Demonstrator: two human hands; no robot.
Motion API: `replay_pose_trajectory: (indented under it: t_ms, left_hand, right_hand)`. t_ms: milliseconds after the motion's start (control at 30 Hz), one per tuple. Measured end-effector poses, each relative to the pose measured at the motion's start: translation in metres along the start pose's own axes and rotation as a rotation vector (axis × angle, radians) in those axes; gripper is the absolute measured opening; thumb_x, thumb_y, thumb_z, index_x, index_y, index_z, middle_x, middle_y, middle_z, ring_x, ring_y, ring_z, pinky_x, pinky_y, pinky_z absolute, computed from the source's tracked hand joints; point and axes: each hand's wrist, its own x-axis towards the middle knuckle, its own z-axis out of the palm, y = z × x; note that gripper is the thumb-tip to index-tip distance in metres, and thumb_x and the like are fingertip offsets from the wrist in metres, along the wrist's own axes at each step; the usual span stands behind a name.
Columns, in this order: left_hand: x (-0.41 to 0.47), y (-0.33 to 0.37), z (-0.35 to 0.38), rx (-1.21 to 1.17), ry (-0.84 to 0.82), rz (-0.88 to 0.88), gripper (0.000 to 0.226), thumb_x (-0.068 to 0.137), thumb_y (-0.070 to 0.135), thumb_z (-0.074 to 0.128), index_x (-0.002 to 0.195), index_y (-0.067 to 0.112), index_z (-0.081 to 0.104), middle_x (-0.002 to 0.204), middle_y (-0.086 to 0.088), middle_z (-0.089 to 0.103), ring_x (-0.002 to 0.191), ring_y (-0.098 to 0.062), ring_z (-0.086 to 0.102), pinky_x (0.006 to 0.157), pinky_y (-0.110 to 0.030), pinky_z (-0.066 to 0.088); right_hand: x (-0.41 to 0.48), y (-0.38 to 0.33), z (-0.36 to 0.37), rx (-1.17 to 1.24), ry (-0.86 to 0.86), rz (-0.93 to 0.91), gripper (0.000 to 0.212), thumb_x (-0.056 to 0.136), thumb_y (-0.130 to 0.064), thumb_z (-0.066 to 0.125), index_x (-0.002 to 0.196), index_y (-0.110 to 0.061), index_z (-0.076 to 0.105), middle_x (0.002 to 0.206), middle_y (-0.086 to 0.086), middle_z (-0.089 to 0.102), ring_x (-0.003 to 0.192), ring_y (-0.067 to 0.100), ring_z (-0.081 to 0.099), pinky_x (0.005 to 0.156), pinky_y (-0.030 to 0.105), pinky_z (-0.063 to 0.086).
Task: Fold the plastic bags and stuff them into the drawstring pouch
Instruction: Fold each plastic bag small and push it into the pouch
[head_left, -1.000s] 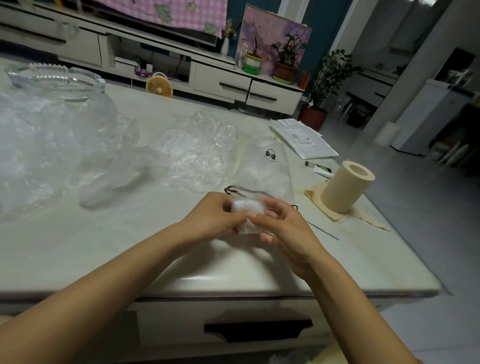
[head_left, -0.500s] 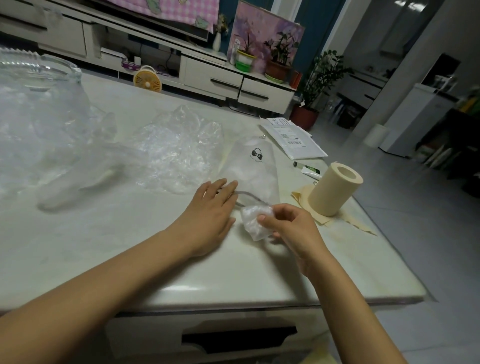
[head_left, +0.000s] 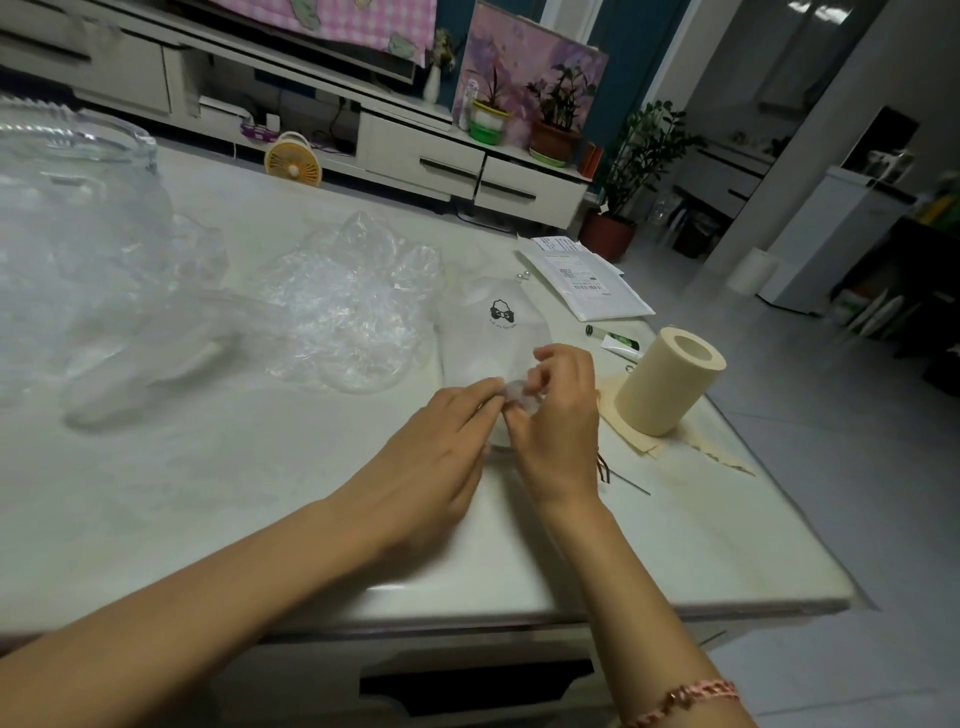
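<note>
One folded bag (head_left: 517, 393) sits pinched in right hand (head_left: 558, 415), touched by flat-fingered left hand (head_left: 436, 452).

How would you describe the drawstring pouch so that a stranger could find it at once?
Look at the pale table, right half, between the crumpled clear bag and the cream roll. The pouch lies flat between them. Unlike the bag, it is smooth and bears a small black logo.

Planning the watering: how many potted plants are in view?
3. A green-and-yellow pot and a brown pot sit side by side on the TV cabinet; a taller plant in a red pot stands on the floor beside it. More may be hidden.
</note>
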Motion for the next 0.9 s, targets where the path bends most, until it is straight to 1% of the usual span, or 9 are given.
replay_pose_trajectory:
  t_ms: [100, 200, 400, 500, 600, 667, 733, 800, 900]
  left_hand:
    - [-0.004, 0.0, 0.0, 0.03, -0.035, 0.028, 0.047, 0.087, 0.013, 0.033, 0.125, -0.008, 0.053, 0.131, -0.019, 0.053, 0.112, -0.026, 0.045, 0.094, -0.034, 0.036]
    - [-0.012, 0.001, 0.001, 0.143, -0.044, 0.062, 0.047, 0.084, 0.014, 0.036, 0.12, -0.007, 0.057, 0.123, -0.019, 0.059, 0.107, -0.024, 0.044, 0.093, -0.033, 0.034]
    - [-0.022, -0.02, -0.027, 0.313, 0.047, 0.116, 0.042, 0.076, 0.02, 0.039, 0.103, 0.006, 0.067, 0.108, -0.011, 0.067, 0.108, -0.022, 0.044, 0.098, -0.04, 0.028]
    - [-0.021, -0.048, -0.056, 0.372, 0.217, -0.077, 0.039, 0.078, 0.018, 0.042, 0.115, 0.008, 0.052, 0.122, -0.024, 0.056, 0.119, -0.032, 0.037, 0.102, -0.047, 0.023]
    - [-0.023, -0.07, -0.088, 0.448, 0.338, -0.359, 0.06, 0.075, 0.003, 0.067, 0.13, 0.001, 0.043, 0.135, -0.03, 0.041, 0.126, -0.037, 0.028, 0.102, -0.058, 0.029]
    - [-0.03, -0.082, -0.107, 0.469, 0.292, -0.561, 0.069, 0.078, 0.008, 0.071, 0.138, -0.001, 0.037, 0.143, -0.028, 0.032, 0.133, -0.04, 0.023, 0.108, -0.055, 0.02]
    - [-0.034, -0.092, -0.118, 0.456, 0.194, -0.717, 0.049, 0.087, 0.014, 0.062, 0.133, 0.002, 0.047, 0.142, -0.023, 0.036, 0.137, -0.038, 0.021, 0.111, -0.046, 0.012]
    - [-0.039, -0.099, -0.124, 0.457, 0.229, -0.695, 0.02, 0.089, 0.008, 0.057, 0.105, 0.0, 0.066, 0.117, -0.021, 0.058, 0.123, -0.042, 0.041, 0.098, -0.044, 0.027]
    - [-0.037, -0.088, -0.129, 0.498, 0.36, -0.46, 0.013, 0.08, 0.004, 0.056, 0.079, 0.0, 0.068, 0.077, -0.018, 0.065, 0.076, -0.038, 0.061, 0.066, -0.038, 0.044]
  right_hand:
    - [0.0, 0.004, 0.009, -0.154, -0.072, -0.039, 0.035, 0.065, -0.001, 0.057, 0.096, -0.013, 0.044, 0.087, 0.008, 0.057, 0.072, 0.023, 0.053, 0.056, 0.026, 0.035]
    - [0.0, 0.008, 0.016, -0.31, -0.178, -0.014, 0.029, 0.067, 0.009, 0.053, 0.085, -0.013, 0.046, 0.08, 0.009, 0.055, 0.063, 0.03, 0.047, 0.052, 0.027, 0.024]
    - [0.016, -0.004, 0.025, -0.555, -0.498, 0.229, 0.027, 0.086, -0.003, 0.043, 0.113, -0.01, 0.042, 0.111, 0.007, 0.049, 0.099, 0.028, 0.051, 0.065, 0.031, 0.027]
    - [0.024, -0.007, 0.021, -0.422, -0.604, 0.34, 0.03, 0.085, -0.01, 0.046, 0.115, -0.011, 0.043, 0.117, 0.008, 0.046, 0.107, 0.028, 0.047, 0.072, 0.032, 0.033]
    - [0.022, -0.019, 0.011, -0.397, -0.667, 0.325, 0.042, 0.088, -0.017, 0.047, 0.129, -0.013, 0.042, 0.126, 0.01, 0.043, 0.117, 0.028, 0.042, 0.09, 0.035, 0.036]
    - [0.015, -0.03, 0.006, -0.426, -0.584, 0.219, 0.048, 0.086, -0.015, 0.05, 0.133, -0.013, 0.041, 0.128, 0.01, 0.044, 0.118, 0.028, 0.04, 0.093, 0.035, 0.033]
    - [0.008, -0.04, 0.0, -0.345, -0.503, 0.158, 0.046, 0.085, -0.01, 0.051, 0.13, -0.014, 0.045, 0.124, 0.007, 0.046, 0.115, 0.026, 0.042, 0.091, 0.032, 0.032]
    - [0.001, -0.051, 0.0, -0.186, -0.471, 0.148, 0.039, 0.085, -0.009, 0.054, 0.124, -0.013, 0.051, 0.114, 0.002, 0.049, 0.111, 0.022, 0.045, 0.086, 0.024, 0.032]
    - [-0.002, -0.067, 0.001, 0.078, -0.467, 0.241, 0.027, 0.088, -0.016, 0.061, 0.114, -0.016, 0.057, 0.107, -0.004, 0.054, 0.103, 0.014, 0.054, 0.082, 0.019, 0.038]
